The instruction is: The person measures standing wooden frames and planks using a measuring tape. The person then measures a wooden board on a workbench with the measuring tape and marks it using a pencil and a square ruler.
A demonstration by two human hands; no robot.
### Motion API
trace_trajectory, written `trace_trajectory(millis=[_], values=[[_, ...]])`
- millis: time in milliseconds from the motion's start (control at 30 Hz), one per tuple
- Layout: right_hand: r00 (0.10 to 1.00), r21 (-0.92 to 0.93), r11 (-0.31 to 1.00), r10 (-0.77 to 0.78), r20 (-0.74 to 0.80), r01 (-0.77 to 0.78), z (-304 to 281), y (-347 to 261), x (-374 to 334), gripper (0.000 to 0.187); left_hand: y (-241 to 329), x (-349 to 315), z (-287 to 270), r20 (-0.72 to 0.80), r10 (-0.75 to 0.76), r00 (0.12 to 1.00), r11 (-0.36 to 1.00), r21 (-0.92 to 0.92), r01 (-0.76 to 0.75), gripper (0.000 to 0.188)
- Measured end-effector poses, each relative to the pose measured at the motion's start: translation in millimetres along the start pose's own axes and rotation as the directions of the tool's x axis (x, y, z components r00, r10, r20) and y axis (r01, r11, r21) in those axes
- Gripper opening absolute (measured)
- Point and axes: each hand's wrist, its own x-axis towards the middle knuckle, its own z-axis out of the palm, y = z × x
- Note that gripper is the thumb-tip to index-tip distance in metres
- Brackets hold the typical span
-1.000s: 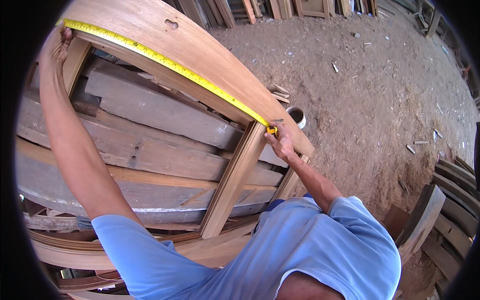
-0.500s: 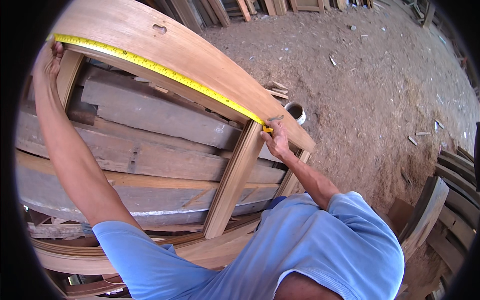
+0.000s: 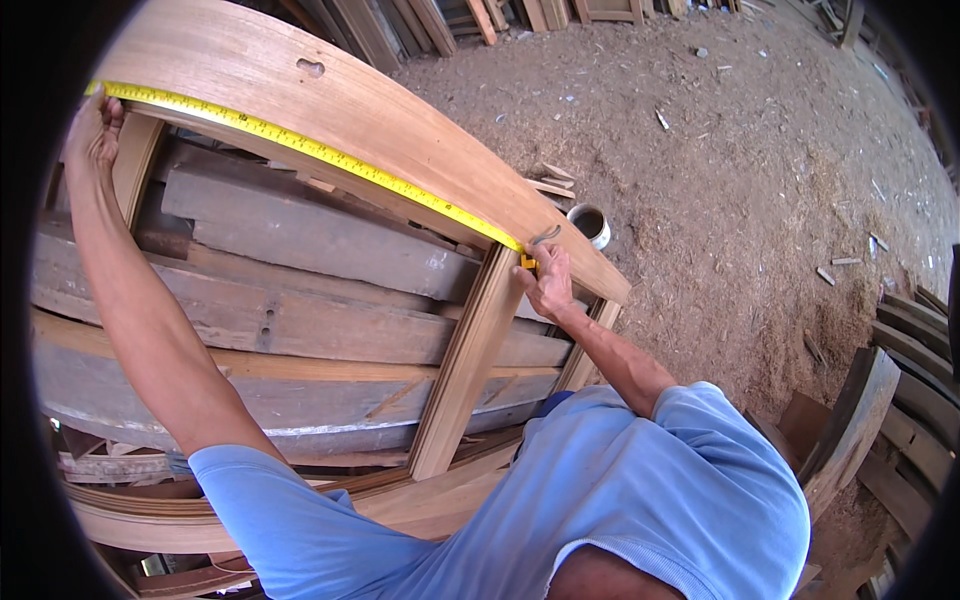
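A yellow tape measure [image 3: 322, 153] is drawn out along the inner edge of a wide, pale wooden board [image 3: 420, 130], part of a wooden frame. My left hand [image 3: 95, 128] pinches the blade near its far-left end, beside a crosspiece of the frame. At the other end my right hand [image 3: 548, 283] grips the yellow case, mostly covered by the fingers, where the middle crosspiece [image 3: 465, 365] meets the board. A grey strap loop [image 3: 546, 235] sticks out above the right hand. The board has a small keyhole-shaped cutout [image 3: 311, 67] near its top.
Weathered planks [image 3: 320, 215] lie beneath the frame. A round can [image 3: 590, 226] stands on the ground just past the board, near several wood scraps [image 3: 553, 183]. Dirt and shavings cover the floor [image 3: 700, 200]. Stacked timber [image 3: 850, 430] stands at right, and more boards lean at the back.
The left hand and its tape end have shifted slightly down and left. My right hand and the case have moved slightly left and down along the board; the tape remains stretched.
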Motion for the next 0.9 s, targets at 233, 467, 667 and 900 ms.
trace_trajectory(millis=[233,467,667,900], values=[[1.000,0.007,1.000,0.017,0.010,-0.017,-1,1,2,0.049,-3,7,-1,-0.037,-0.017,0.999,0.999,-0.027,0.016,0.013],[0.999,0.040,0.998,0.036,0.019,-0.037,-2,2,4,0.049,-9,4,5,-0.019,0.010,1.000,0.998,-0.063,-0.011,0.010],[1.000,0.050,0.999,-0.004,0.002,0.004,1,5,4,0.049,-10,18,-13,0.021,0.016,1.000,1.000,-0.007,-0.016,0.012],[1.000,0.076,0.997,-0.014,0.015,0.013,1,5,3,0.048,-7,19,-20,0.013,0.024,1.000,1.000,-0.020,-0.024,0.012]])
